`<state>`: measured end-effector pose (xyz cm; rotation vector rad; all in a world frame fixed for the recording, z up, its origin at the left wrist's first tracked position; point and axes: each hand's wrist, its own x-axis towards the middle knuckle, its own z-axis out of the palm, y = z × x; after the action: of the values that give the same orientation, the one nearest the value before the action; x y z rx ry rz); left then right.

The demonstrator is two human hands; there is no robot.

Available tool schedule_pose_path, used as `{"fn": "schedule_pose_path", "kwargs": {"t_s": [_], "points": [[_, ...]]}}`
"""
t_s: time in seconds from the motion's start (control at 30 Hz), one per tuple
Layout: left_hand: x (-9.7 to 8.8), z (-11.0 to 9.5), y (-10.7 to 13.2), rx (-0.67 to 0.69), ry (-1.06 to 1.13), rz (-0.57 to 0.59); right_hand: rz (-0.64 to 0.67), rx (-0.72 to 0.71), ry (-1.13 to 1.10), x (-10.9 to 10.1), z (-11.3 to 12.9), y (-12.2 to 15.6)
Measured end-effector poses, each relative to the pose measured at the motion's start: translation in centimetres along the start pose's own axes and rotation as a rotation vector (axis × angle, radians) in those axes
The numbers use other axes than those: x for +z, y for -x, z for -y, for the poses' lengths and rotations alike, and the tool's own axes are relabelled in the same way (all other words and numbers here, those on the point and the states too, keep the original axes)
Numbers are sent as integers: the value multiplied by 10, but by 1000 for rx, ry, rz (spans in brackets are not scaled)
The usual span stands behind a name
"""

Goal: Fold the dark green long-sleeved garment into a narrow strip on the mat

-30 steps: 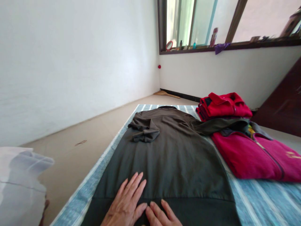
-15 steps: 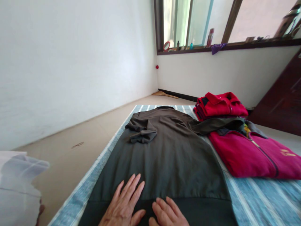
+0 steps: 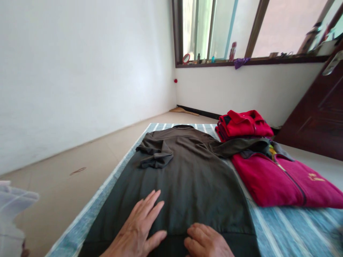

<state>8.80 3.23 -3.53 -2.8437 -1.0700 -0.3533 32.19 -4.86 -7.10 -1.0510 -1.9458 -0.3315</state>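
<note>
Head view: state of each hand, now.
Left hand: open, flat on the dark collared shirt, holding nothing.
Right hand: fingers half curled on the shirt; whether it grips cannot be told.

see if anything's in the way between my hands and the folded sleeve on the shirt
Nothing visible stands in the way. The left hand and right hand rest on the dark olive shirt, and only the shirt's own smooth fabric lies between them and the folded sleeve.
</note>
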Motion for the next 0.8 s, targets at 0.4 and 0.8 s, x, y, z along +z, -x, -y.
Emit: {"fn": "schedule_pose_path", "kwargs": {"t_s": [0.4, 0.8], "points": [[34, -18, -249, -505, 588, -354, 358, 48, -5, -43, -72, -25], [117, -18, -281, -675, 471, -447, 598, 533, 163, -37, -200, -117]]}}
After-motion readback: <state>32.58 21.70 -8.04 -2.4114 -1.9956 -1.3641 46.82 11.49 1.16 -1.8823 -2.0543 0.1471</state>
